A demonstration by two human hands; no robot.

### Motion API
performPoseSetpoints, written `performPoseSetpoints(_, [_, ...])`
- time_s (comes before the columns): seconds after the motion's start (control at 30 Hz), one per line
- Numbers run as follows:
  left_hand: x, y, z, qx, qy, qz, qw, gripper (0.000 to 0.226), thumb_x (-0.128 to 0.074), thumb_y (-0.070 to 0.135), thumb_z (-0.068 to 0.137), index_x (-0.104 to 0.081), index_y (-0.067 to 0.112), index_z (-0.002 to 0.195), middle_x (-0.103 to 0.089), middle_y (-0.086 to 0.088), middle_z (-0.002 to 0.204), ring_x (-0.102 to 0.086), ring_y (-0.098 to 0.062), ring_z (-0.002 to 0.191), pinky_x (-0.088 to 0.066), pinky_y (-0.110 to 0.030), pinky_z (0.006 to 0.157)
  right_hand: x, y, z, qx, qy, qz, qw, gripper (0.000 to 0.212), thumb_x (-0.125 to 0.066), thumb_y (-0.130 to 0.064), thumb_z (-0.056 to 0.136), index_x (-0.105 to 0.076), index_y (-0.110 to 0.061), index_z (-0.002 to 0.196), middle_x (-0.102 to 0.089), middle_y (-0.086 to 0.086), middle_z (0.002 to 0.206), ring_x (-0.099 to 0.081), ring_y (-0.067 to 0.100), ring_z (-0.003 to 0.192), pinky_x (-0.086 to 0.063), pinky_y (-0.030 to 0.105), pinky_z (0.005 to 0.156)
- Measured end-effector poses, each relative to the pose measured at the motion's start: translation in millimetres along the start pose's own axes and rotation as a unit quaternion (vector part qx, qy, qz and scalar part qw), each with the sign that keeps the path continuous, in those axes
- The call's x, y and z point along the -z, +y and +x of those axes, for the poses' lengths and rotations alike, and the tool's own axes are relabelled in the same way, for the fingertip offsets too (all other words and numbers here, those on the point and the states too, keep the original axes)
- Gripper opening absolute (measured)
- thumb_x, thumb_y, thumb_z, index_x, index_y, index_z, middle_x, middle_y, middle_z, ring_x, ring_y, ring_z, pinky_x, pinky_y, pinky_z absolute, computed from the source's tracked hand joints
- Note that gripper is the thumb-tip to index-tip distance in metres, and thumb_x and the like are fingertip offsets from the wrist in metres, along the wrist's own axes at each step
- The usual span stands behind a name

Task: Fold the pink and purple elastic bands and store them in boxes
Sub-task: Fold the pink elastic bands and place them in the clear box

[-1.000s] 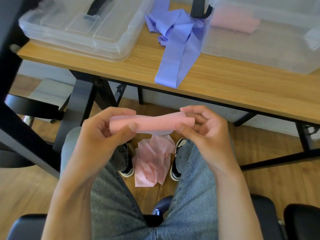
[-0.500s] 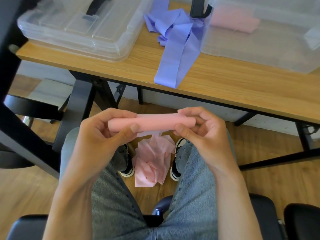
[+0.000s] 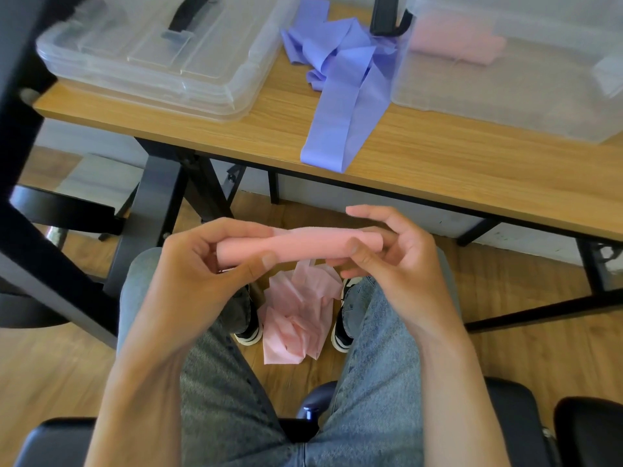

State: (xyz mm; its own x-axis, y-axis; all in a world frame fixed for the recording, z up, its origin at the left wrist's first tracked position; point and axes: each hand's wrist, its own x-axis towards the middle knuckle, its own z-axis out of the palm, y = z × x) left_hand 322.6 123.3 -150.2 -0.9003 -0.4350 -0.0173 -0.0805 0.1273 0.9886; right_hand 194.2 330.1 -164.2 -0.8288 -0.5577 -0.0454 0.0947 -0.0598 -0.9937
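Note:
Over my lap I hold a rolled part of the pink elastic band [image 3: 303,247] level between both hands. My left hand [image 3: 199,267] grips its left end with thumb in front. My right hand [image 3: 394,261] pinches its right end, with the index finger lifted. The band's loose tail hangs down to a crumpled heap [image 3: 296,318] on the floor between my shoes. A purple elastic band [image 3: 344,96] lies bunched on the wooden table [image 3: 455,170], one strip reaching the front edge. A clear open box [image 3: 505,72] at the right holds a folded pink band [image 3: 458,45].
A clear box lid with a black handle [image 3: 161,52] rests on the table's left side. Black table legs [image 3: 158,203] and a black frame [image 3: 43,230] stand to my left. I sit on a black chair [image 3: 505,426] over a wooden floor.
The roll has thickened a little as the hanging tail shortened. My right index finger has lifted off the roll. Both hands stay in place over my lap.

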Motion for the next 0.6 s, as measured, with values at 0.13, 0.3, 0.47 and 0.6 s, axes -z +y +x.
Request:
performPoseSetpoints(0.13, [-1.1,-4.2,0.0,0.043,-0.024,-0.031,0.998,0.032,-0.076,0.019,0.077,-0.076,0.017,0.109,-0.077,0.002,0.107,-0.075,-0.02,0.099,-0.063,-0.028,0.077,2.3,2.3,0.0,0.015,0.006,-0.005,1.0,0.036,-0.079,-0.011,0.083,-0.07,-0.014,0.118,-0.077,0.01,0.104,-0.077,0.028,0.093,-0.062,0.033,0.078])
performPoseSetpoints(0.3, [0.7,-4.1,-0.5,0.015,0.002,0.018,1.0,0.034,-0.08,0.02,0.073,-0.078,0.022,0.107,-0.077,0.004,0.105,-0.073,-0.016,0.098,-0.062,-0.025,0.076,5.0,3.9,-0.4,0.001,-0.032,-0.021,0.999,0.043,-0.078,-0.016,0.084,-0.067,-0.017,0.126,-0.076,0.006,0.112,-0.076,0.027,0.101,-0.063,0.043,0.085])
performPoseSetpoints(0.47, [0.5,-6.7,-0.5,0.024,-0.026,0.017,0.999,0.037,-0.078,0.016,0.076,-0.075,0.021,0.112,-0.076,0.006,0.108,-0.073,-0.017,0.1,-0.061,-0.023,0.075,3.0,4.5,0.1,0.016,-0.016,-0.045,0.999,0.035,-0.079,-0.017,0.084,-0.069,-0.018,0.118,-0.077,0.003,0.107,-0.075,0.022,0.099,-0.063,0.039,0.079])
performPoseSetpoints(0.6, [-1.9,-5.6,0.6,0.052,-0.035,-0.042,0.997,0.028,-0.074,0.014,0.082,-0.076,0.015,0.109,-0.078,-0.003,0.104,-0.076,-0.024,0.095,-0.064,-0.032,0.076,4.6,4.7,0.9,0.028,-0.018,-0.042,0.999,0.038,-0.081,-0.013,0.083,-0.07,-0.018,0.118,-0.077,0.005,0.109,-0.074,0.019,0.099,-0.06,0.031,0.079])
